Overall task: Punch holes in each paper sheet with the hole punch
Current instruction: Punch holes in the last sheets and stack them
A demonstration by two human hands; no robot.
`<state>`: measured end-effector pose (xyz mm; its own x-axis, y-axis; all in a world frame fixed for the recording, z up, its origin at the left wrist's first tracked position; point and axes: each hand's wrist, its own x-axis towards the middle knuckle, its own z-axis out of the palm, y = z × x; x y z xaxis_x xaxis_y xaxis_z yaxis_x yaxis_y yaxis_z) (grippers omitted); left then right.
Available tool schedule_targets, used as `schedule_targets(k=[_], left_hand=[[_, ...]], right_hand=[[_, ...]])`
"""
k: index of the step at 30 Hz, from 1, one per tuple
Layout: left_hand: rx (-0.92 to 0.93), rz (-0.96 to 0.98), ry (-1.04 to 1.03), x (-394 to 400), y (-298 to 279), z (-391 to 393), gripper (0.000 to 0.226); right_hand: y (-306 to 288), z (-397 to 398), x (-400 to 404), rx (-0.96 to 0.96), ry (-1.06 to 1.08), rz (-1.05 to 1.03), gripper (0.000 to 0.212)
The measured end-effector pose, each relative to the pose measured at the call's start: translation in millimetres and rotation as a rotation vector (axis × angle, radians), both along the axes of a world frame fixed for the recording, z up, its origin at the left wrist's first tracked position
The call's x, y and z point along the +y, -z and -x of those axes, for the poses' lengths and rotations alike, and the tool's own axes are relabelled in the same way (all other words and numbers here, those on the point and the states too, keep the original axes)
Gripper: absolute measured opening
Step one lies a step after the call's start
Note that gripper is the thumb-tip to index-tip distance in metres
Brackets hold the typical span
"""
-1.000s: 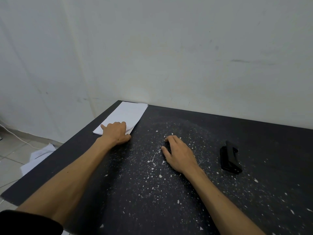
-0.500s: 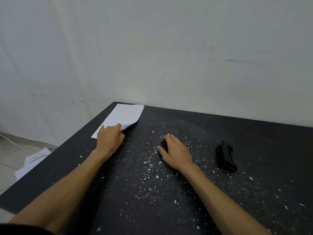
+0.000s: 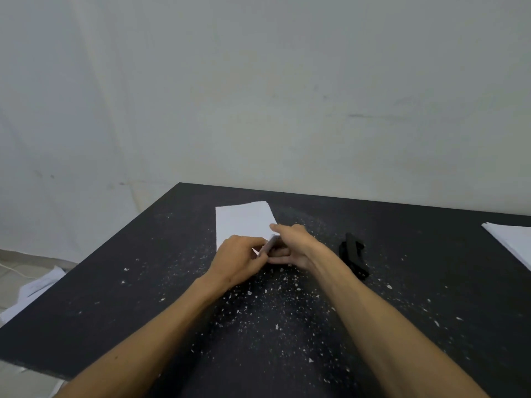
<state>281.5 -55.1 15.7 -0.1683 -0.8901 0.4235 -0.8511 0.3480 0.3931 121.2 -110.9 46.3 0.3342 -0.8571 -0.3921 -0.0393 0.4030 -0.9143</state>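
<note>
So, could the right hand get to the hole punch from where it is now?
Probably yes. The hole punch lies free on the table, just right of the right hand, nothing between them. But that hand is on the paper sheet with the left hand.

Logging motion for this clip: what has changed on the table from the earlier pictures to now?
The left hand has dragged the paper sheet from the table's left edge toward the centre. The right hand left its flat rest and joined it, both now pinching the sheet's near edge. The hole punch stays untouched on the black table, paper bits still scattered.
</note>
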Motion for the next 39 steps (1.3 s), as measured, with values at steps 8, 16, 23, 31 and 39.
schedule_targets(k=[8,16,23,31,39], left_hand=[[0.339,-0.339,0.015,6,-31,23,0.036],[0.887,-0.648,-0.257,-28,-50,49,0.043],[0.915,-0.343,-0.024,-33,-85,129,0.024],[0.782,-0.071,0.096,-32,-100,236,0.009],[0.714,-0.127,0.161,-32,-57,298,0.011]], right_hand=[[-23,53,21,0.038,0.017,0.028,0.037],[-52,131,35,0.086,0.023,0.227,0.049],[-77,196,55,0.243,0.184,0.543,0.045],[-75,253,61,0.243,0.575,0.823,0.032],[-21,304,65,0.225,0.687,0.734,0.029]])
